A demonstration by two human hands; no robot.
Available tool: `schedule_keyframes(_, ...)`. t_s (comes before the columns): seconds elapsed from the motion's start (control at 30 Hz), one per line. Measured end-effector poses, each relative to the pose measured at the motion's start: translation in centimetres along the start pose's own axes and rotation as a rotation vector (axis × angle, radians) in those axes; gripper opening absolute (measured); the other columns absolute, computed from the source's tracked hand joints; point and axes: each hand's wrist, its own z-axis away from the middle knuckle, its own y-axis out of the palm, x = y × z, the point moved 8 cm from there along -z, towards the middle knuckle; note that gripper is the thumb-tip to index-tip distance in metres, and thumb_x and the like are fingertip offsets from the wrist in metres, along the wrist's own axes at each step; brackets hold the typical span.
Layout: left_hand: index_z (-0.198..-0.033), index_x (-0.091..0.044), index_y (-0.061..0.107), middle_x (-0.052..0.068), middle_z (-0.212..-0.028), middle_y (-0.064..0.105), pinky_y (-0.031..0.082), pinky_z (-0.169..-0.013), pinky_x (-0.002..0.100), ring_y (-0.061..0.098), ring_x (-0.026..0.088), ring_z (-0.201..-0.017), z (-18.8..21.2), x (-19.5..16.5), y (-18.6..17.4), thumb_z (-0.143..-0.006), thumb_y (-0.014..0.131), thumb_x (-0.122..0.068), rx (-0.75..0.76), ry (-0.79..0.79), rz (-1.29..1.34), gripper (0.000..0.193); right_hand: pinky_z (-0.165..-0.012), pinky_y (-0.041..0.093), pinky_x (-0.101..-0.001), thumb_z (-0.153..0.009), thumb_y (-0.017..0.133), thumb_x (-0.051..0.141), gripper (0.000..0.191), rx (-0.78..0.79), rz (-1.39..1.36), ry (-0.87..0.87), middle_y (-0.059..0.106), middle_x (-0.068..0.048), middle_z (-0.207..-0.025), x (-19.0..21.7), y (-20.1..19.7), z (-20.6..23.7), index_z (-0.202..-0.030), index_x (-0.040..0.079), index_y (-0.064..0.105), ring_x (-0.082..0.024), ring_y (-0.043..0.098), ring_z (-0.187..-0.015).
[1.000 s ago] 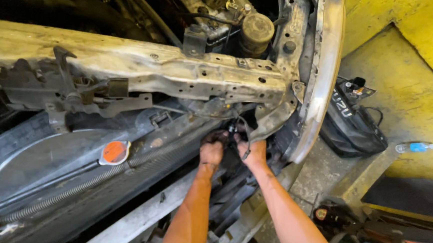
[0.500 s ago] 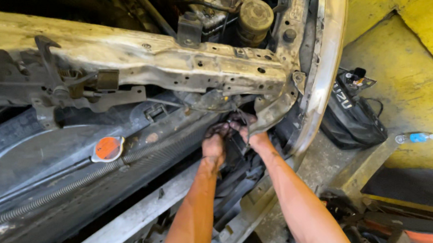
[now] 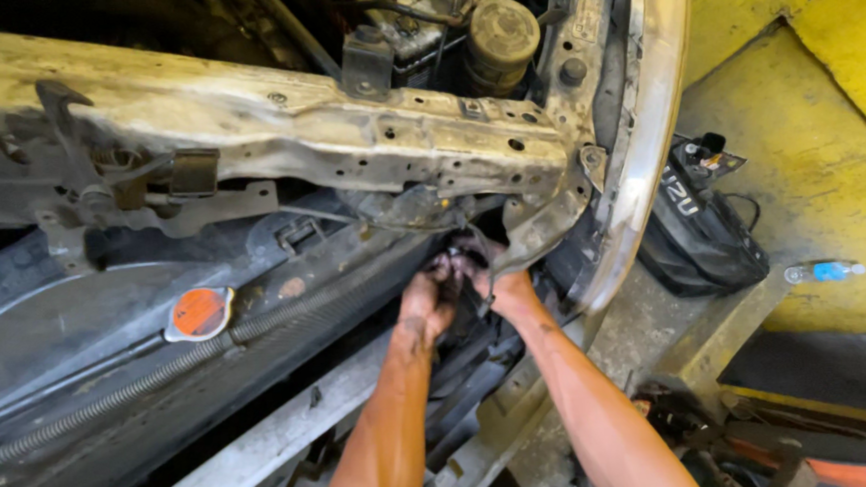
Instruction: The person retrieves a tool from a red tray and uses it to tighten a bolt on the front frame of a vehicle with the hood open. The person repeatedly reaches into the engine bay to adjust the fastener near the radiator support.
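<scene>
- Two bare forearms reach up from the bottom edge, converging under the rusty crossmember (image 3: 347,143) at the car's front corner.
- The left hand (image 3: 426,299) is greasy, fingers curled shut around a dark part (image 3: 460,272) tucked just below the beam.
- The right hand (image 3: 500,279) meets it from the other side — fingers bent onto the same part, wrist cocked upward.
- An orange radiator cap (image 3: 200,312) sits well to the left — a black bag (image 3: 698,232) lies on the floor to the right.

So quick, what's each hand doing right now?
Left hand: greasy, fingers curled on dark parts under the metal crossbeam; what it holds cannot be told.
Right hand: fingers tucked beside it, grip hidden; cannot tell.
</scene>
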Motion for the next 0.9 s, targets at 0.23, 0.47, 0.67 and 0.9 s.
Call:
schedule_keyframes(0.23,-0.104,-0.004,0.062,0.011,-0.093,0.067,0.059,-0.08,0.035,0.066,0.023,-0.083,0.4,0.5,-1.9,-0.096,0.052,0.004,0.011,-0.086,-0.014,0.015,-0.092,0.054,-0.0348,-0.083,0.085,0.02,0.044,0.002,0.131,0.071,0.075,-0.01,-0.111,0.0,-1.3,2.2,-0.12,0.004,0.07,-0.021,0.07,-0.103)
schedule_keyframes(0.47,-0.097,-0.002,0.076,0.008,-0.094,0.075,0.056,-0.079,0.035,0.068,0.022,-0.086,2.3,-2.4,-0.7,-0.088,0.063,-0.001,-0.062,0.128,-0.461,0.017,-0.095,0.054,-0.0353,-0.085,0.08,0.015,0.044,-0.041,0.185,0.024,0.075,-0.01,-0.116,1.5,-0.7,2.6,-0.125,0.004,0.066,-0.02,0.07,-0.109)
schedule_keyframes(0.67,-0.091,0.001,0.078,0.008,-0.092,0.076,0.049,-0.075,0.033,0.061,0.017,-0.082,5.3,-5.3,1.0,-0.08,0.079,-0.015,-0.29,0.456,-0.987,0.019,-0.1,0.053,-0.0365,-0.086,0.074,0.008,0.038,-0.106,-0.019,0.069,0.073,-0.012,-0.116,-1.0,0.7,2.7,-0.123,0.002,0.065,-0.023,0.07,-0.114)
schedule_keyframes(0.9,-0.104,-0.002,0.075,0.008,-0.1,0.074,0.054,-0.084,0.035,0.066,0.021,-0.092,2.0,-3.2,-1.1,-0.089,0.067,-0.002,-0.046,0.165,-0.52,0.017,-0.101,0.05,-0.0393,-0.083,0.083,0.013,0.038,-0.11,-0.281,0.245,0.072,-0.011,-0.121,-2.9,0.8,2.5,-0.116,0.002,0.068,-0.023,0.063,-0.125)
